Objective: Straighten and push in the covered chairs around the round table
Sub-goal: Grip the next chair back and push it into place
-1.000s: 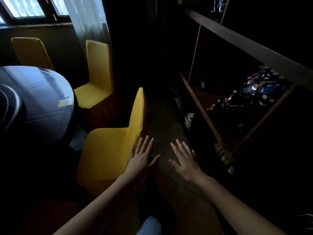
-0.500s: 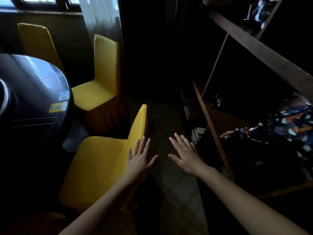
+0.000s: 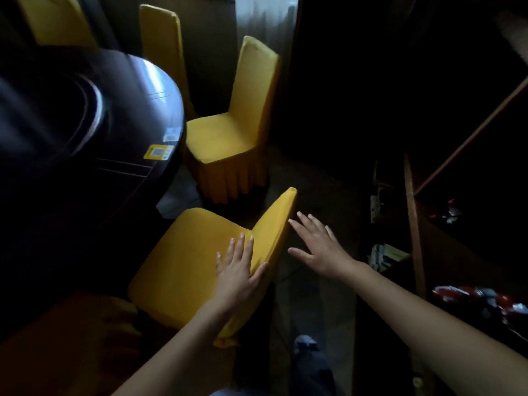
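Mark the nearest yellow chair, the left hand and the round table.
nearest yellow chair (image 3: pixel 185 261), head view, on the seat cover.
left hand (image 3: pixel 238 270), head view, on the back of the hand.
round table (image 3: pixel 123 178), head view, on the dark top near its edge.

Yellow-covered chairs ring the dark, glossy round surface. The nearest chair stands at its 5 o'clock, turned askew, seat close to the rim. The skirted chair stands at 3 o'clock, a third chair at 1 o'clock and a fourth chair at 12.
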Demonstrator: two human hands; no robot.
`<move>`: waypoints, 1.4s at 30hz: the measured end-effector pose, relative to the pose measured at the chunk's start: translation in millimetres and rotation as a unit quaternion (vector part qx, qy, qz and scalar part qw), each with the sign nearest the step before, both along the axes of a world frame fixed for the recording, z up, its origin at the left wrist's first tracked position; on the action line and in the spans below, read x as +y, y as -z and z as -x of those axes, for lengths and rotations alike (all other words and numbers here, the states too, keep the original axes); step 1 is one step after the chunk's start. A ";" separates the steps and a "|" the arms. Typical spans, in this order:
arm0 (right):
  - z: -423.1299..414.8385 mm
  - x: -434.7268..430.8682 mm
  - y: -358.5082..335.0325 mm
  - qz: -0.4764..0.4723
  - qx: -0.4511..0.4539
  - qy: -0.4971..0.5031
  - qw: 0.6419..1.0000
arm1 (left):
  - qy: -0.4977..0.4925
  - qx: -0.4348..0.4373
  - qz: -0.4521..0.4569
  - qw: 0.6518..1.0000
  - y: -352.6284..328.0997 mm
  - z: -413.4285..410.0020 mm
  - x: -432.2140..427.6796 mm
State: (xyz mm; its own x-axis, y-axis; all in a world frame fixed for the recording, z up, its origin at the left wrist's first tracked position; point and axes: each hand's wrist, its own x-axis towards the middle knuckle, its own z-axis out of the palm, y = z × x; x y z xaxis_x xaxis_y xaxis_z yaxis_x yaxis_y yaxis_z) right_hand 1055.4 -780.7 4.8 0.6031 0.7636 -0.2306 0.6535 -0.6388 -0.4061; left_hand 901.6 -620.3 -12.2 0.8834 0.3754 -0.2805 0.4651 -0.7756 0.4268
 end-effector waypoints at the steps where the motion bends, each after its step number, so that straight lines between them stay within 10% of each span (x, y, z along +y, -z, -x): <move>1: -9.7 7.3 -0.3 0.005 0.000 -0.023 1.000 | -0.015 0.001 0.000 1.000 -0.2 -1.3 0.0; 20: -131.1 80.6 10.9 0.011 -0.009 -0.337 0.941 | -0.233 -0.065 0.034 0.970 6.9 26.3 -50.7; 42: -125.1 190.7 17.3 -0.028 0.010 -0.338 0.941 | -0.258 -0.118 -0.113 0.952 13.4 37.1 48.5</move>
State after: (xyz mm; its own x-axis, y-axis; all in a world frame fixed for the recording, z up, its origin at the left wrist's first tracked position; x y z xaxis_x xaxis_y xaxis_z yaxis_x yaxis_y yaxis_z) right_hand 1180.4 -590.0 -12.5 -0.0294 0.9824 -0.1846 0.8948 -0.0565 -0.4429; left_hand 864.5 -571.8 -25.6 0.5942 0.8032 0.0427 0.7201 -0.5548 0.4167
